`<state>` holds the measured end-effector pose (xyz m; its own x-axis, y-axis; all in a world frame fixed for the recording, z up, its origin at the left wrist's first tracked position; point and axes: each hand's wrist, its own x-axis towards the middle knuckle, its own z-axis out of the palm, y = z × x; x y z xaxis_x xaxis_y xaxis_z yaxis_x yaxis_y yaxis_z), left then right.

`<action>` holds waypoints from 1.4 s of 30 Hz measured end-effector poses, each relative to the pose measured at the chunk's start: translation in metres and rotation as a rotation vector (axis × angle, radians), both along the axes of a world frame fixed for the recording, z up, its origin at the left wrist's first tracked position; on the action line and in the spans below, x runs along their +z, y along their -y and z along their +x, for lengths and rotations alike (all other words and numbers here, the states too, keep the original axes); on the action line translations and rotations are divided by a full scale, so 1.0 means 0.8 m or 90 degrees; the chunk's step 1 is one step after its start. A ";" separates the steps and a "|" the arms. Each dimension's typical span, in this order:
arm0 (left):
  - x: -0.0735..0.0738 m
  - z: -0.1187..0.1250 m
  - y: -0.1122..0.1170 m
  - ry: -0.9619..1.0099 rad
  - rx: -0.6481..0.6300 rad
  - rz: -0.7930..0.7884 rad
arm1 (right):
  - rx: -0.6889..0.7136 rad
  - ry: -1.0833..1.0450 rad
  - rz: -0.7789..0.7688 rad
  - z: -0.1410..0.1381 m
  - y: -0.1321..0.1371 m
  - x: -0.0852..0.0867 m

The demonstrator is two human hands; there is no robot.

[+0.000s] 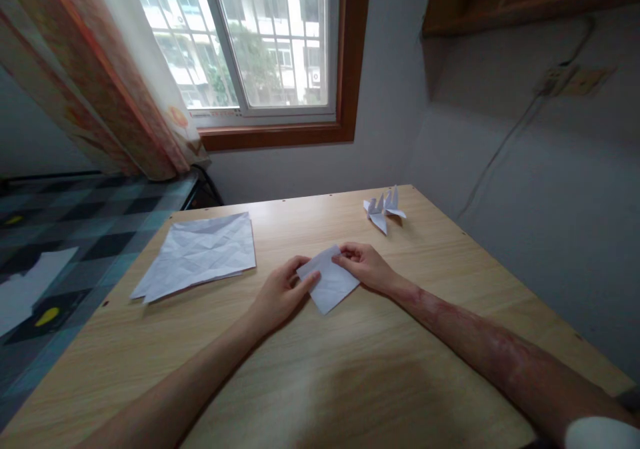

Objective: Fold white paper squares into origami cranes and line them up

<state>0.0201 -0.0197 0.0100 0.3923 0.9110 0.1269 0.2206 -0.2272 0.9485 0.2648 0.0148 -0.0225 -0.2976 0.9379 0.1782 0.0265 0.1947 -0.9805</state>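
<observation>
A small folded white paper (330, 282) lies on the wooden table (350, 369) in front of me. My left hand (280, 292) presses its left corner with the fingertips curled onto it. My right hand (363, 265) pinches the paper's top right edge between thumb and fingers. Both hands are closed on the same sheet.
A stack of creased white sheets (200, 255) lies at the table's left. A finished folded paper crane (384, 210) stands at the far right corner. A bed with a checked cover (75, 235) is left of the table, a window and curtain (125, 69) behind.
</observation>
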 end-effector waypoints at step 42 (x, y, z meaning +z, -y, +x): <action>-0.016 -0.034 -0.021 -0.486 -0.110 0.418 | 0.044 0.439 0.471 -0.001 0.027 0.007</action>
<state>-0.0067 -0.0028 -0.0030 0.6967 0.6756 0.2413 0.6298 -0.7370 0.2452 0.2641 -0.0067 -0.0166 -0.6041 0.6393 0.4757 0.5079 0.7689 -0.3883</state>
